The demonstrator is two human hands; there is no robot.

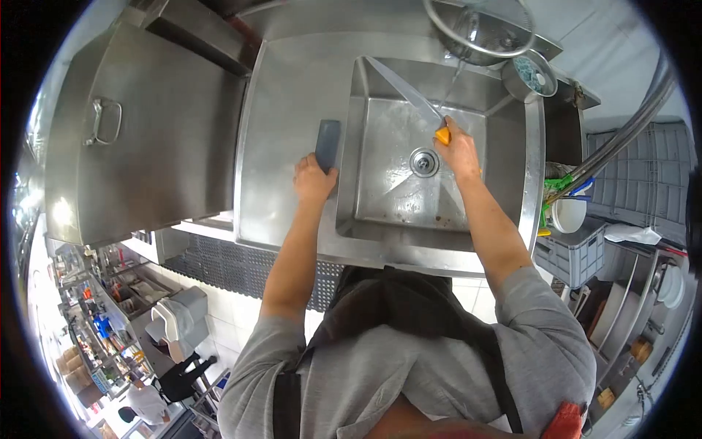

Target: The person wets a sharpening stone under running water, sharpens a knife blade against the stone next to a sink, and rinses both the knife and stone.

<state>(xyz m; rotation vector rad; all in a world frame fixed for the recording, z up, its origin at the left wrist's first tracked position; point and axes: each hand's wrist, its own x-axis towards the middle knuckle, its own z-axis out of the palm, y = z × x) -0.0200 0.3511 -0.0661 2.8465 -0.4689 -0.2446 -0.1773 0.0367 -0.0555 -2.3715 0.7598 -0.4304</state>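
My right hand (459, 151) is closed around the yellow handle of a large kitchen knife (408, 91) over the sink (347, 183). Its broad blade slants up and left toward the sink's far left corner. Water runs from above, close to the blade. On the steel counter left of the basin lies a dark grey whetstone (328, 143), a long flat block. The fingers of my left hand (314, 178) grip its near end. Below my right hand, the round drain (424, 162) shows in the wet basin floor.
A large strainer (479, 33) and a small metal pot (528, 75) stand behind the sink. At left is a steel machine with a handle (106, 121). Hoses (621, 139) and a grey crate (574, 256) are at right. Another person (150, 402) is far off at lower left.
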